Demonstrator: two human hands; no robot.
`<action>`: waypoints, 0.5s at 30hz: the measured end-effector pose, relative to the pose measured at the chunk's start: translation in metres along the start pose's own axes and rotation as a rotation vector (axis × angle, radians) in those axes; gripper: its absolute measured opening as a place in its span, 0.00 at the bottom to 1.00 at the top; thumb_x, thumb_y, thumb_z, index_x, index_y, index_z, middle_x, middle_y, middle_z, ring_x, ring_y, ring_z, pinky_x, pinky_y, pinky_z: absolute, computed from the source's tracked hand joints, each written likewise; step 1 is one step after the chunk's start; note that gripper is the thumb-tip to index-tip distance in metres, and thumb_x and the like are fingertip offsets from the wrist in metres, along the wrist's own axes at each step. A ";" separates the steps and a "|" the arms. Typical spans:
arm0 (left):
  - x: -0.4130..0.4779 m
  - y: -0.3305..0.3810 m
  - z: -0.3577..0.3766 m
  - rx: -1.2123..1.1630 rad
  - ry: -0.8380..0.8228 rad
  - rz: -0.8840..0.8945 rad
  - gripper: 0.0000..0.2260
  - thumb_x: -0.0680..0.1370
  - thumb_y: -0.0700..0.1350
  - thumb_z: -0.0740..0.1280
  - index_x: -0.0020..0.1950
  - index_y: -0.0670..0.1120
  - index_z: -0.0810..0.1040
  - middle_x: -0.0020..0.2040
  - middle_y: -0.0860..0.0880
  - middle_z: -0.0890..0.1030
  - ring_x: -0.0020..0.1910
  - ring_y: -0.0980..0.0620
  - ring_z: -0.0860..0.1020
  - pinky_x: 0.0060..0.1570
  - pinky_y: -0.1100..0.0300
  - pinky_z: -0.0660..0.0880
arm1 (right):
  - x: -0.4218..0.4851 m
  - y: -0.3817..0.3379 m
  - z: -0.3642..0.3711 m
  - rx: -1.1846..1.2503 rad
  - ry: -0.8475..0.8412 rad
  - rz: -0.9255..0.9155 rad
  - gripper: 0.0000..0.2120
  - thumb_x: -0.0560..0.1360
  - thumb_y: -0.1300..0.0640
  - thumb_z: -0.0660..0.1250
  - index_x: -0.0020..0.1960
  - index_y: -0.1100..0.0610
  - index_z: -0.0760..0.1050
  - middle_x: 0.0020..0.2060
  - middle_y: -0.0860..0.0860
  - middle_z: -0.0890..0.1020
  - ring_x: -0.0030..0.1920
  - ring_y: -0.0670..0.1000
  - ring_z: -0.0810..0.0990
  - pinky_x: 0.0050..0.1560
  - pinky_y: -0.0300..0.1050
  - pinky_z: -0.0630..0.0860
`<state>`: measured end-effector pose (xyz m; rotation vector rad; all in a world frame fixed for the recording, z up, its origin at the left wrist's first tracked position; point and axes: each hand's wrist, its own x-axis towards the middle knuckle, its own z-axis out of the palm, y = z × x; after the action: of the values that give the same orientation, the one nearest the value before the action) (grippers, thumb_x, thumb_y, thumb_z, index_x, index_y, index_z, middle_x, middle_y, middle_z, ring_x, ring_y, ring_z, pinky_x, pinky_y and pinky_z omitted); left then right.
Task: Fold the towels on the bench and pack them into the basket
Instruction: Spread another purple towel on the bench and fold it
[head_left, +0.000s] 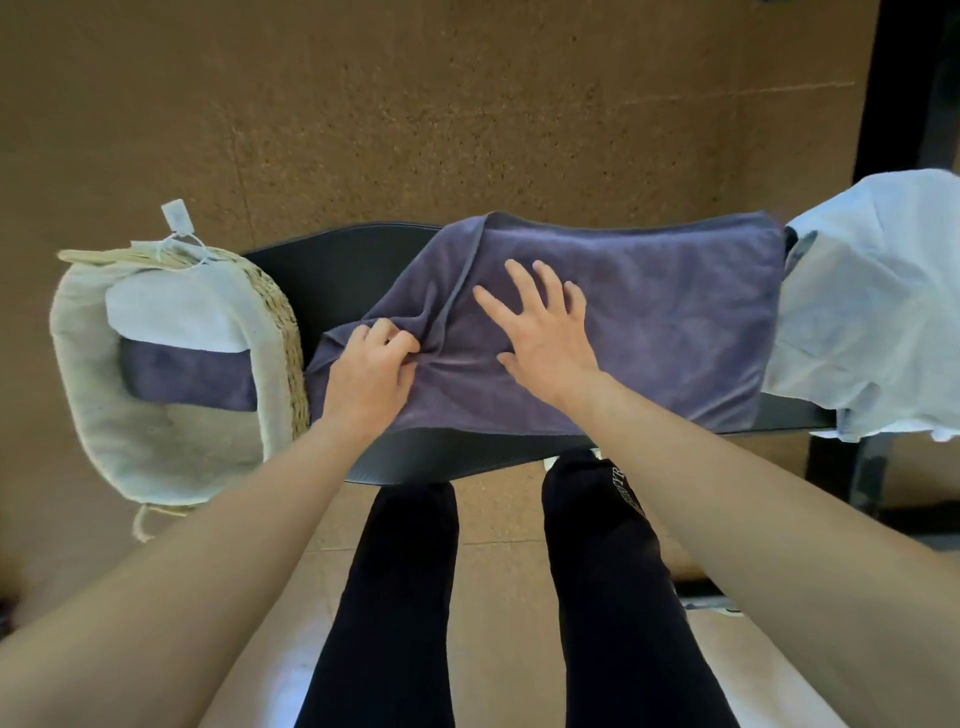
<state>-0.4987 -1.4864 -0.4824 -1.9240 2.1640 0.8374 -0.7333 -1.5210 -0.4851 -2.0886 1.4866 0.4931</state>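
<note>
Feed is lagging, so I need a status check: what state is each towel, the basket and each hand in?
Purple towel: spread on the bench, left part bunched.
Left hand: grips that bunched part.
Right hand: open, flat on the towel's middle.
Basket: holds a folded white towel and a folded purple towel.
Pale blue towel: unfolded heap at the bench's right end.

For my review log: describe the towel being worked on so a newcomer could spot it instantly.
Start at the black bench across mid-view. The purple towel lies spread over its centre, left hand gripping a bunched fold, right hand flat on it. Unlike the folded purple towel in the basket and the pale blue towel at right, it lies open.
</note>
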 end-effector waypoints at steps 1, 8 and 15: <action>0.000 -0.003 -0.002 -0.026 0.032 0.018 0.08 0.76 0.41 0.73 0.54 0.44 0.83 0.51 0.45 0.81 0.52 0.41 0.78 0.47 0.46 0.79 | 0.000 -0.001 0.000 -0.015 -0.003 0.004 0.44 0.72 0.46 0.75 0.80 0.42 0.54 0.80 0.57 0.53 0.79 0.65 0.51 0.72 0.68 0.56; 0.047 -0.011 -0.066 -0.333 0.277 -0.263 0.07 0.81 0.47 0.67 0.53 0.47 0.83 0.47 0.53 0.84 0.47 0.51 0.81 0.51 0.56 0.75 | 0.017 -0.002 -0.022 -0.142 -0.055 0.006 0.62 0.61 0.39 0.81 0.81 0.40 0.42 0.81 0.56 0.47 0.69 0.65 0.63 0.58 0.61 0.69; 0.134 -0.042 -0.099 -0.363 0.401 -0.630 0.12 0.81 0.47 0.65 0.63 0.48 0.79 0.60 0.49 0.82 0.61 0.48 0.78 0.62 0.59 0.69 | 0.042 0.007 -0.041 -0.184 -0.038 -0.046 0.60 0.65 0.33 0.76 0.81 0.41 0.39 0.79 0.55 0.57 0.68 0.65 0.64 0.62 0.60 0.67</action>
<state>-0.4573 -1.6529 -0.4720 -2.9322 1.4329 0.7990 -0.7259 -1.5796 -0.4775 -2.2356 1.4144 0.6706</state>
